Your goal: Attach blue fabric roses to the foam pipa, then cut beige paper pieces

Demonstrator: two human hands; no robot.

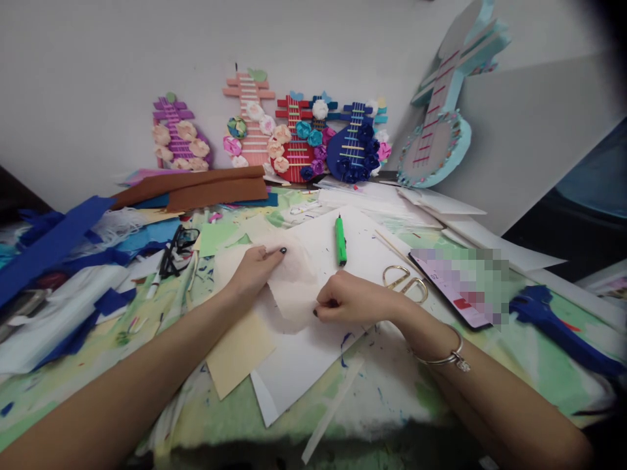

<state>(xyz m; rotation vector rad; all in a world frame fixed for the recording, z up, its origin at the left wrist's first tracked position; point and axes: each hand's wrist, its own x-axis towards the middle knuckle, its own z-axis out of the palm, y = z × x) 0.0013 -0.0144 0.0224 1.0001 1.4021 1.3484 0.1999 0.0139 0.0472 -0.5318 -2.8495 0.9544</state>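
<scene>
cluttering a paint-flecked table (416, 391) — paper guitars (294, 140) behind.

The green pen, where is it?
The green pen lies on the white sheet near the middle of the head view, just beyond the right hand, left of the gold scissors.

Scene evenly and softly lit, shadows faint; edges bowed by wide-angle distortion, corners darkened at right; phone screen (460, 286) obscured by pixelation; nearest foreground slightly blurred.
</scene>
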